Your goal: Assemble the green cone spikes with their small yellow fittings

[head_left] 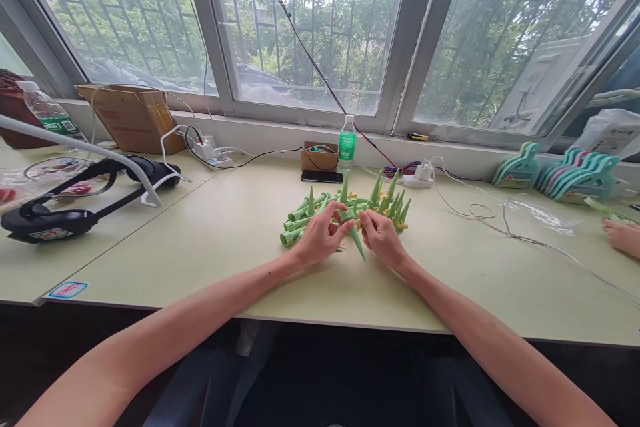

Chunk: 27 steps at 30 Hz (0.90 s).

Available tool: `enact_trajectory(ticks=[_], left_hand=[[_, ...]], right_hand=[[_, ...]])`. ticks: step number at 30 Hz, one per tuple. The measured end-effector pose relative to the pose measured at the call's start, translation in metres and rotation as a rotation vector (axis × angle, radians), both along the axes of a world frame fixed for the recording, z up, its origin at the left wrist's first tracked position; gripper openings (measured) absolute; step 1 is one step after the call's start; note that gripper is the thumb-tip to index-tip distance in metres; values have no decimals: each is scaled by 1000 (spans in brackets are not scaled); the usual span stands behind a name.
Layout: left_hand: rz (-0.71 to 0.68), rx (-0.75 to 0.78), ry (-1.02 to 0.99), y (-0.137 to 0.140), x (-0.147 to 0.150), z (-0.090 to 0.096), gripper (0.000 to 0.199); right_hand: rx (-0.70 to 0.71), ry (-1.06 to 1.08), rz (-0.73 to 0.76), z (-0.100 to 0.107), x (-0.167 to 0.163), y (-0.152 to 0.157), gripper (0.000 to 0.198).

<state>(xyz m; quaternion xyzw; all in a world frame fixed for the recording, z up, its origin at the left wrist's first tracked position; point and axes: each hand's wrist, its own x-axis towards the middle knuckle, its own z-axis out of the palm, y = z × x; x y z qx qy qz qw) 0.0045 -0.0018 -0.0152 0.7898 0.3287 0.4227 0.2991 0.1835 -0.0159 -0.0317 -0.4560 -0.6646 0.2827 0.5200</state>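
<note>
Over the pale desk (225,227), a green cone (358,243) slants between 2 hands (321,235) (384,239).

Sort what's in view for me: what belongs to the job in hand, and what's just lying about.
Seems part of the job:
- green pointed piece in the left hand, beside the right hand
- green tubes
- upright green cones
- yellow pegs

Apparently just lying about:
- black headset
- black phone
- bottle behind it
- power strip
</note>
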Motion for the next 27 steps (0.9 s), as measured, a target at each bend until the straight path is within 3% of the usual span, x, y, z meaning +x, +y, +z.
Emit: enact_trajectory(ticks=[14,27], left_hand=[[5,97,37,-2,1,1,24],[6,154,0,1,0,-1,29]], right_hand=[[-48,44,14,5,-2,-3,53],[-68,104,49,8,-4,-4,54]])
